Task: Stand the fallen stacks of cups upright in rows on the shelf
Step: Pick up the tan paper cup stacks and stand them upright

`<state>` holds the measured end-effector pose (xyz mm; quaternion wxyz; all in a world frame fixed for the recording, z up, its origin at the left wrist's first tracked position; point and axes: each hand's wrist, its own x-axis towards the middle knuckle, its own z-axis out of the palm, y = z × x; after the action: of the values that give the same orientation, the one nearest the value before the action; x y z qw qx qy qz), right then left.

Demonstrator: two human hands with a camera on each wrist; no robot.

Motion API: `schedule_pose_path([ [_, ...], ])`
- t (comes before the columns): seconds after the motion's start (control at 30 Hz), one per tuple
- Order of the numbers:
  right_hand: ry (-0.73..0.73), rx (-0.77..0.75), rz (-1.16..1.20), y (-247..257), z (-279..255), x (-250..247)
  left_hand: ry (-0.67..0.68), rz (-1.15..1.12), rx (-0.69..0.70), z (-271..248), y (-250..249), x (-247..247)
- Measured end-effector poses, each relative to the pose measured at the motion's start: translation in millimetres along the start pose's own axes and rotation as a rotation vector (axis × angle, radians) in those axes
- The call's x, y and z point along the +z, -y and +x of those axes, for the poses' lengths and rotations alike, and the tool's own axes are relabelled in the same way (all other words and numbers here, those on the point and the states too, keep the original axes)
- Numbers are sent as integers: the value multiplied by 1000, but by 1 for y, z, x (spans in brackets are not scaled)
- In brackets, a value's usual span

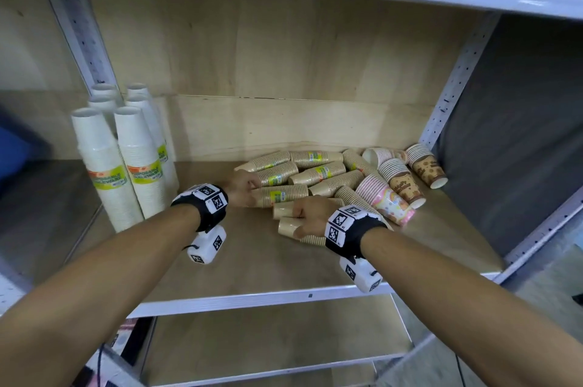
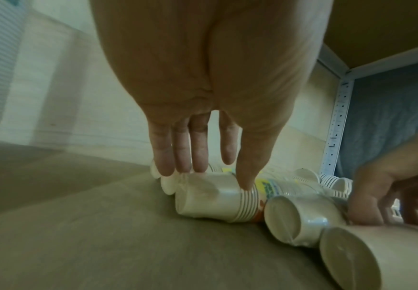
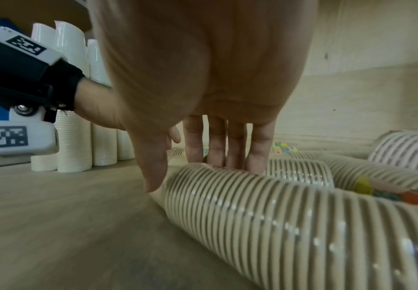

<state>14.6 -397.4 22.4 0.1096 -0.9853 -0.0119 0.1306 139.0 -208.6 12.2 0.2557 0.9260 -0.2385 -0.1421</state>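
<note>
Left hand (image 1: 243, 188) fingers straight on fallen brown stack (image 1: 284, 195), right hand (image 1: 310, 216) spread over another, fingertips hidden

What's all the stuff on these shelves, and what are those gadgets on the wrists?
White cup stacks: six, white with green-yellow labels, upright in two rows at the shelf's left.
Brown cup stacks: about ten, tan, some with yellow-green labels, fallen in a pile mid-shelf.
Pink patterned cup stack: one, pink, lying at the pile's right.
Brown printed cup stacks: two, brown and cream, lying far right; another pale stack lies behind them.
Shelf: one, wooden boards, white metal frame.
Wrist cameras: two, white with black straps and square markers.
Left hand: fingers on a brown stack.
Right hand: fingers over a nearer brown stack.
</note>
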Motion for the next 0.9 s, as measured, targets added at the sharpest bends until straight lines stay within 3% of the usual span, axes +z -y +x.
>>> schedule_pose_path([
  [0.3, 17, -24, -25, -2, -2, 5, 18, -41, 23, 12, 16, 14],
  [0.63, 100, -28, 24, -4, -3, 11, 14, 152, -4, 8, 25, 17],
  [0.9, 100, -46, 12, -4, -1, 11, 30, 116, -18, 11, 21, 13],
])
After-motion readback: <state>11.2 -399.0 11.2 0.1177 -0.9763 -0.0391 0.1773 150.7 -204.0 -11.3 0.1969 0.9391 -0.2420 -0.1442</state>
